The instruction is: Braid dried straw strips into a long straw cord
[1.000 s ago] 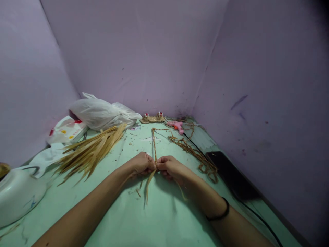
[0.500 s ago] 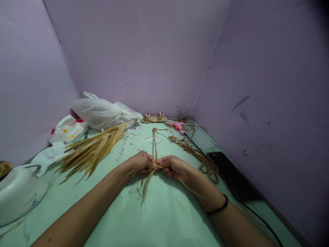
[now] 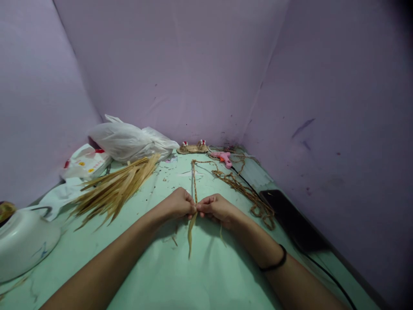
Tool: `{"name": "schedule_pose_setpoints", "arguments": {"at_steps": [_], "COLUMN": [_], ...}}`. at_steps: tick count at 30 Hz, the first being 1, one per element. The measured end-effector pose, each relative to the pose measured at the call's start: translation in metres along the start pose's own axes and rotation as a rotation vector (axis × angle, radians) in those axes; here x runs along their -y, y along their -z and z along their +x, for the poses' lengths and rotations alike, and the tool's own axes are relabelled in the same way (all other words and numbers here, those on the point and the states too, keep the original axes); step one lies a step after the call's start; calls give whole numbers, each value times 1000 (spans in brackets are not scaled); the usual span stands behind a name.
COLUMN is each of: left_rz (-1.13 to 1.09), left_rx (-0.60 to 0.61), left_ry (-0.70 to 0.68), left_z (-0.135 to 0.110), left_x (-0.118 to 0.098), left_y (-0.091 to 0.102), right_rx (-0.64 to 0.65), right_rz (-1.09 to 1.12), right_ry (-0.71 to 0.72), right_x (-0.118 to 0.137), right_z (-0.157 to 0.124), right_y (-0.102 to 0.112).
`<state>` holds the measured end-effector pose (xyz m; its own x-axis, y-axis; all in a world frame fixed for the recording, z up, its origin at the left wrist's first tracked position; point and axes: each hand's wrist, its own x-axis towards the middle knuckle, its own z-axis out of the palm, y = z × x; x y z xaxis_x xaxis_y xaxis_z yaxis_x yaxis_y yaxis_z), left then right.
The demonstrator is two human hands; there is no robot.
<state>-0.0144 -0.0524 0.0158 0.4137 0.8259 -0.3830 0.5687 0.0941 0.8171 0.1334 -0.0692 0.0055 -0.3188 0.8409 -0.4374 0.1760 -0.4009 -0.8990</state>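
A thin braided cord (image 3: 194, 181) of dried leaf fibre runs toward me from a corner point on the green table. Its near end is pinched between my left hand (image 3: 181, 203) and my right hand (image 3: 214, 207), whose fingertips nearly meet. Both hands are closed on the plaited end. One loose flat strip (image 3: 191, 234) hangs down below the fingers, and a thinner strand (image 3: 222, 236) trails under my right palm. How the strands cross is hidden by the fingers. A black band circles my right wrist.
Dried leaf strips (image 3: 119, 187) lie at the left by a white plastic bag (image 3: 132, 140) and a white bowl (image 3: 27, 245). On the right are coiled braid (image 3: 240, 187), a pink glue gun (image 3: 222, 158) and a black phone-like slab (image 3: 293, 219). A woven piece (image 3: 192, 149) sits at the back.
The fingers have closed tighter around the braid's end. The hanging strip swung slightly right and points straighter down; the strand by my right wrist drew in under the palm.
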Motion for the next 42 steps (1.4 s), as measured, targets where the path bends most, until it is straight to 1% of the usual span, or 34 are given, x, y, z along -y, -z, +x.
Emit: {"name": "schedule_pose_setpoints", "arguments": {"at_steps": [3, 5, 7, 10, 12, 13, 15, 17, 19, 22, 24, 26, 28, 30, 32, 37, 40, 42], "left_rz": [182, 302, 436, 658, 746, 756, 704, 584, 435, 271, 287, 375, 430, 413, 398, 494, 479, 413], "left_rx": [-55, -103, -181, -344, -396, -388, -329, -275, -247, -156, -114, -149, -182, -162, -127, -144, -93, -23], "left_ry": [88, 130, 115, 64, 48, 40, 27, 23, 37, 67, 70, 49, 18, 15, 24, -15, -64, -89], "left_z": [-9, -16, -20, -25, -26, -27, -26, -23, -21, -21, -21, -20, -19, -18, -17, -13, -11, -10], "left_x": [-10, -16, -21, -23, -24, -24, -24, -23, -23, -23, -22, -21, -20, -18, -17, -12, -6, -1], "left_y": [3, 0, -8, -25, -31, -31, -25, -11, 2, 9, 6, 2, 0, 2, 6, 12, 18, 25], "right_rx": [-23, -38, -62, -96, -82, -71, -41, -6, 36, 67, 41, 14, 21, 53, 58, 19, 10, 0], "right_rz": [34, 75, 112, 118, 117, 122, 139, 166, 181, 163, 158, 165, 156, 118, 59, -39, -50, -61], "right_ry": [21, 24, 27, 35, 38, 34, 17, 4, 1, 15, 19, 19, 22, 25, 16, 8, 18, 8], "right_x": [-1, -3, -5, -9, -9, -9, -7, -4, -2, -3, -4, -5, -4, -2, -1, -1, -2, -3], "right_z": [0, 1, 3, 5, 7, 7, 6, 4, 2, 2, 2, 3, 2, 1, 0, 0, 1, 2], "right_y": [-2, -3, -5, -7, -6, -5, -3, 0, 2, 3, 2, 1, 0, 1, 1, 1, 1, 2]}}
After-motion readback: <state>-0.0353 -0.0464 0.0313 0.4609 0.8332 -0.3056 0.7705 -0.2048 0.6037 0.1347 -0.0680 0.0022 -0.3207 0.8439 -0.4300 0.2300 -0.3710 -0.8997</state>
